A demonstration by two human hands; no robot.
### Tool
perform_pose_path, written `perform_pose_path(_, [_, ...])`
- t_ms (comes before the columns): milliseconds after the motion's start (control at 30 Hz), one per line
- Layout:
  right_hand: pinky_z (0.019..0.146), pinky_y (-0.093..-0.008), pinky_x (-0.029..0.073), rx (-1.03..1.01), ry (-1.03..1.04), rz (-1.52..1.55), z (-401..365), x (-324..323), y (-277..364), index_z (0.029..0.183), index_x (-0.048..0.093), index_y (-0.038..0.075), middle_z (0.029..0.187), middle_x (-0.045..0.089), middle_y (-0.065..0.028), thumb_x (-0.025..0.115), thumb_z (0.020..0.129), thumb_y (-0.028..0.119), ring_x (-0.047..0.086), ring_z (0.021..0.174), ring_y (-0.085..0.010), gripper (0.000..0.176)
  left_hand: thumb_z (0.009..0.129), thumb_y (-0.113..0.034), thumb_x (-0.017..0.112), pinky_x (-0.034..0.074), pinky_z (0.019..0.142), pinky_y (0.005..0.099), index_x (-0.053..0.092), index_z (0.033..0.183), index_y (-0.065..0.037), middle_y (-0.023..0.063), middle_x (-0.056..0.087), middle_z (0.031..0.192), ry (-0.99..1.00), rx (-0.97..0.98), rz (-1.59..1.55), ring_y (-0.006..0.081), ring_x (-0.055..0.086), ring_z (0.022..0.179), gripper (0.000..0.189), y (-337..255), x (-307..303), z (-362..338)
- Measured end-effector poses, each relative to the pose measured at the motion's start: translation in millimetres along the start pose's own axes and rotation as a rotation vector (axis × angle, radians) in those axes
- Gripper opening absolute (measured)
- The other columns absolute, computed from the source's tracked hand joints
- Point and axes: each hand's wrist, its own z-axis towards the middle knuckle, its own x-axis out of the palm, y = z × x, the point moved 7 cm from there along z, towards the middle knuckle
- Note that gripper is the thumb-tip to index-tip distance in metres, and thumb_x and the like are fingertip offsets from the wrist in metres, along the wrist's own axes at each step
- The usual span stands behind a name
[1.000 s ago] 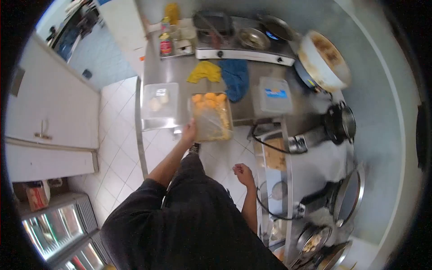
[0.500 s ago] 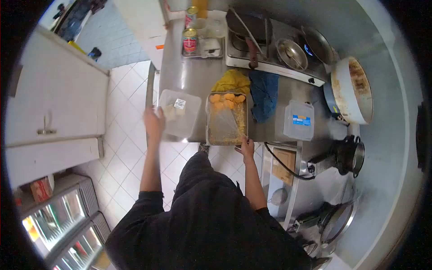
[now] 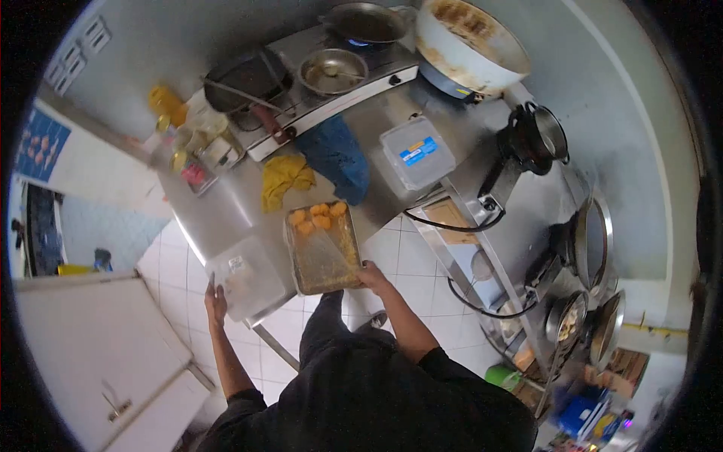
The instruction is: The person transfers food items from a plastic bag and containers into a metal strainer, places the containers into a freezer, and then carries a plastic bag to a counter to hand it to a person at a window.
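My right hand is closed on the near right corner of a metal tray. Orange breaded pieces lie in the tray's far end, with yellowish crumbs along its right side. A pale, see-through sheet covers much of the rest. My left hand is at the left edge of a clear plastic container, its fingers stretched along that side. A white label marks the container, which sits at the counter's left corner beside the tray.
Behind the tray lie a yellow cloth and a blue cloth. A labelled plastic tub stands to the right. A pan sits over a blue flame on the stove. Cans and containers stand at the back left.
My view has turned to the right, bringing more of the right-hand counter into sight. My right hand stays at the tray's corner. My left hand stays beside the clear container's left edge.
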Motion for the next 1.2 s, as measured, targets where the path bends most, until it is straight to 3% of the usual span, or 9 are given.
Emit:
perform_pose_path(100, [0.064,-0.0382,0.059,-0.077,0.274,0.150,-40.8,22.0,9.6,0.112,0.057,-0.005,0.093,0.065,-0.0132,0.062,0.084,0.015,0.067,0.074,-0.0236,0.035,0.100,-0.012,0.044,0.057,0.077,0.0359,0.029,0.152,-0.012,0.0172,0.057,0.130,0.133,-0.029,-0.271,0.0260,0.061,0.109,0.055,19.4,0.3,-1.8])
perform_pose_path(200, [0.071,-0.0346,0.058,-0.091,0.100,0.194,-33.1,13.1,-27.0,0.122,0.053,-0.007,0.102,0.064,-0.0121,0.060,0.087,0.014,0.067,0.085,-0.0214,0.042,0.100,-0.011,0.041,0.056,0.078,0.0384,0.026,0.154,-0.018,0.0176,0.060,0.122,0.210,-0.169,-0.371,0.0260,0.064,0.097,0.056,-65.1,-22.8,-36.3])
perform_pose_path(233, [0.068,-0.0308,0.054,-0.151,0.164,0.211,4.0,8.3,-71.4,0.113,0.061,-0.004,0.090,0.065,-0.0069,0.060,0.088,0.018,0.064,0.077,-0.0161,0.034,0.101,-0.013,0.040,0.058,0.064,0.0368,0.023,0.154,-0.024,0.0138,0.060,0.114,0.221,-0.140,-0.445,0.0226,0.062,0.089,0.057,-63.4,-21.2,-34.2])
perform_pose_path(467, [0.071,-0.0325,0.051,-0.490,-0.113,0.364,-158.3,-17.6,-81.7,0.107,0.064,-0.006,0.088,0.067,-0.0094,0.059,0.088,0.023,0.062,0.080,-0.0161,0.035,0.102,-0.025,0.043,0.054,0.080,0.0446,0.019,0.155,-0.031,0.0161,0.053,0.126,0.426,0.118,-0.387,0.0280,0.056,0.110,0.059,-168.7,-32.0,-69.5])
perform_pose_path(533, [0.076,-0.0355,0.051,-0.380,-0.489,0.119,-198.1,-16.9,-133.3,0.110,0.063,-0.009,0.095,0.068,-0.0151,0.061,0.084,0.023,0.062,0.088,-0.0204,0.042,0.101,-0.030,0.045,0.051,0.085,0.0496,0.020,0.155,-0.033,0.0143,0.046,0.134,0.514,0.054,-0.345,0.0294,0.050,0.117,0.059,-160.5,-37.2,-61.8])
perform_pose_path(700, [0.075,-0.0369,0.051,-0.276,-0.729,0.442,-322.7,65.4,-198.2,0.105,0.065,-0.011,0.093,0.069,-0.0166,0.058,0.083,0.020,0.063,0.083,-0.0244,0.039,0.100,-0.029,0.046,0.046,0.095,0.0401,0.023,0.155,-0.021,0.0153,0.043,0.141,0.807,0.287,-0.336,0.0275,0.050,0.120,0.060,-224.7,-61.2,-84.2])
perform_pose_path(833, [0.074,-0.0366,0.050,-0.244,-0.833,0.703,-427.4,121.7,-235.6,0.104,0.065,-0.011,0.090,0.070,-0.0152,0.052,0.085,0.014,0.063,0.081,-0.0236,0.034,0.099,-0.028,0.051,0.034,0.109,0.0373,0.023,0.155,-0.016,0.0142,0.036,0.149,0.931,0.507,0.108,0.0260,0.042,0.131,0.064,-300.5,-52.0,-119.2])
perform_pose_path(1067, [0.074,-0.0371,0.049,0.031,-1.221,0.998,-625.1,291.6,-228.2,0.105,0.064,-0.012,0.090,0.069,-0.0171,0.043,0.081,0.006,0.063,0.082,-0.0225,0.036,0.100,-0.021,0.045,0.035,0.109,0.0373,0.023,0.155,-0.019,0.0141,0.031,0.153,1.357,0.475,0.107,0.0271,0.041,0.133,0.059,-384.7,-130.0,-215.7])
perform_pose_path(1200, [0.076,-0.0366,0.049,-0.056,-1.333,1.197,-593.2,347.6,-162.8,0.104,0.064,-0.012,0.092,0.068,-0.0198,0.044,0.080,0.008,0.063,0.086,-0.0257,0.037,0.099,-0.021,0.046,0.048,0.094,0.0347,0.024,0.155,-0.021,0.0125,0.041,0.144,1.690,0.353,0.108,0.0246,0.050,0.121,0.061,-419.8,-123.7,-172.8])
